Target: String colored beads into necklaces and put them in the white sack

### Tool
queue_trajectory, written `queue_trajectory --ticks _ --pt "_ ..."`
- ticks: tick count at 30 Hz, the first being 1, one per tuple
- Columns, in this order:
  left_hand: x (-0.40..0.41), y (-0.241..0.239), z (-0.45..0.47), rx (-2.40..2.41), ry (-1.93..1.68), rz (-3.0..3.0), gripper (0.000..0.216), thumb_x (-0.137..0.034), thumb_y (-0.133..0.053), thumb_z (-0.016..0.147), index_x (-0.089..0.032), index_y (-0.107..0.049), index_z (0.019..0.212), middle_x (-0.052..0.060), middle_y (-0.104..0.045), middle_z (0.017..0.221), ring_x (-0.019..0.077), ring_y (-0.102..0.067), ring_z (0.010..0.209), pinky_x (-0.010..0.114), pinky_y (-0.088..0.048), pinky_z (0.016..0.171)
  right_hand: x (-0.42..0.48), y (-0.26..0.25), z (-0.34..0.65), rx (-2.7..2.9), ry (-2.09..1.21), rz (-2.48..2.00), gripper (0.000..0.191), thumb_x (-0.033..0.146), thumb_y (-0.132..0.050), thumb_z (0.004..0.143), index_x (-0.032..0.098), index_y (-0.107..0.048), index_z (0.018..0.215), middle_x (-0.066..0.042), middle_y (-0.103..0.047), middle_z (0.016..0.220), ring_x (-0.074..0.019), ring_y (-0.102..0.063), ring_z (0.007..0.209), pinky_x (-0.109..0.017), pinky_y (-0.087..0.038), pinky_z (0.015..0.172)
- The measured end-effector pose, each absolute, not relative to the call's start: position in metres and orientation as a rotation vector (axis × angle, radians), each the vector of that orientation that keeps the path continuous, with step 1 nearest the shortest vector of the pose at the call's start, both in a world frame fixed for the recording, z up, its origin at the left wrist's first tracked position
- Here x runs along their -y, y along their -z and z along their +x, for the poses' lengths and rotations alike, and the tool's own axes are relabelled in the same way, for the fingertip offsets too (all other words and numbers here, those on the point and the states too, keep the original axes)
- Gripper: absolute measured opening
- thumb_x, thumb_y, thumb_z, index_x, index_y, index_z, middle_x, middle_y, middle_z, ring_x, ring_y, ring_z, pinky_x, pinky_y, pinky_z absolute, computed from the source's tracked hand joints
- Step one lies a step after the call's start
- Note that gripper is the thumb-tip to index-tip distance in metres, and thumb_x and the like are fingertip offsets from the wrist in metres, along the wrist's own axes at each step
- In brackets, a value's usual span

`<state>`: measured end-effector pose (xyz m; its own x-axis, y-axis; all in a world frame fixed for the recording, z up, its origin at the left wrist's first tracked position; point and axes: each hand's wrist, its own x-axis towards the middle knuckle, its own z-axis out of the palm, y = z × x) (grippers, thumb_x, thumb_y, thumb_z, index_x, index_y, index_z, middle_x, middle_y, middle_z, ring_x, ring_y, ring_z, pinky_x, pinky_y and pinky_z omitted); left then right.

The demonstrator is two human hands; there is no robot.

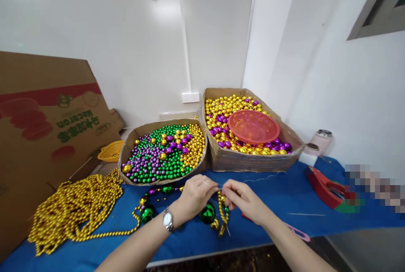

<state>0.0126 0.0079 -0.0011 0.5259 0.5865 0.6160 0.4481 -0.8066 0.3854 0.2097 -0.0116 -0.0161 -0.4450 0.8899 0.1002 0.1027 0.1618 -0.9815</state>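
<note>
My left hand (193, 197), with a watch (168, 219) on its wrist, is closed in a pinch on a thin clear string (265, 177). Close beside it, my right hand (243, 199) also pinches the string between thumb and fingers. Under the hands lies a beaded strand with gold, purple and green beads, among them a large green bead (208, 213) and another large green bead (147, 214). A gold bead length (222, 221) hangs below my fingers. The fingertips partly hide where the string meets the beads.
Behind are a box of small mixed beads (163, 177) and a larger box (249, 163) with a red basin (253, 126). A gold bead pile (76, 208) lies left. Right are a red tape dispenser (325, 189), pink-handled scissors (299, 233) and a needle-like rod (306, 214) on blue cloth.
</note>
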Motion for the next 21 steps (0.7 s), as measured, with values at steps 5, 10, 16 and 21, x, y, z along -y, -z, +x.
queue_trajectory --ticks 5,10,16,21 --pt "-0.006 0.015 -0.006 -1.194 -1.116 2.155 0.029 -0.031 -0.045 0.09 -0.017 -0.052 0.066 0.001 -0.053 0.064 0.0136 -0.049 0.062 0.026 -0.04 0.06 0.015 0.027 0.217 1.738 -1.292 -1.043 0.035 0.051 -0.046 0.089 0.018 -0.051 0.077 0.003 -0.051 0.061 -0.0101 -0.049 0.056 -0.021 -0.039 0.053" --pt "0.009 0.01 -0.001 -0.963 -1.084 1.214 0.027 -0.044 -0.046 0.089 -0.018 -0.053 0.082 -0.001 -0.055 0.063 0.0108 -0.049 0.051 0.021 -0.037 0.046 0.015 0.035 0.21 1.811 -1.218 -1.047 0.034 0.049 -0.047 0.089 0.018 -0.056 0.076 0.001 -0.055 0.066 -0.0126 -0.053 0.062 -0.024 -0.042 0.059" --pt "0.014 0.0 0.014 -0.718 -1.119 0.969 0.028 -0.043 -0.055 0.085 -0.018 -0.048 0.076 0.002 -0.061 0.077 0.0153 -0.06 0.068 0.029 -0.048 0.065 0.021 0.03 0.21 1.823 -1.256 -0.976 0.034 0.047 -0.045 0.09 0.018 -0.059 0.08 -0.004 -0.061 0.088 -0.0141 -0.055 0.078 -0.027 -0.043 0.072" --pt "0.01 -0.002 0.012 -0.734 -1.188 1.234 0.029 -0.04 -0.053 0.087 -0.017 -0.051 0.07 0.0 -0.055 0.066 0.0122 -0.05 0.065 0.024 -0.039 0.066 0.028 0.026 0.209 1.61 -1.544 -0.9 0.031 0.046 -0.054 0.087 0.017 -0.059 0.08 -0.004 -0.064 0.089 -0.0073 -0.051 0.057 -0.021 -0.037 0.053"
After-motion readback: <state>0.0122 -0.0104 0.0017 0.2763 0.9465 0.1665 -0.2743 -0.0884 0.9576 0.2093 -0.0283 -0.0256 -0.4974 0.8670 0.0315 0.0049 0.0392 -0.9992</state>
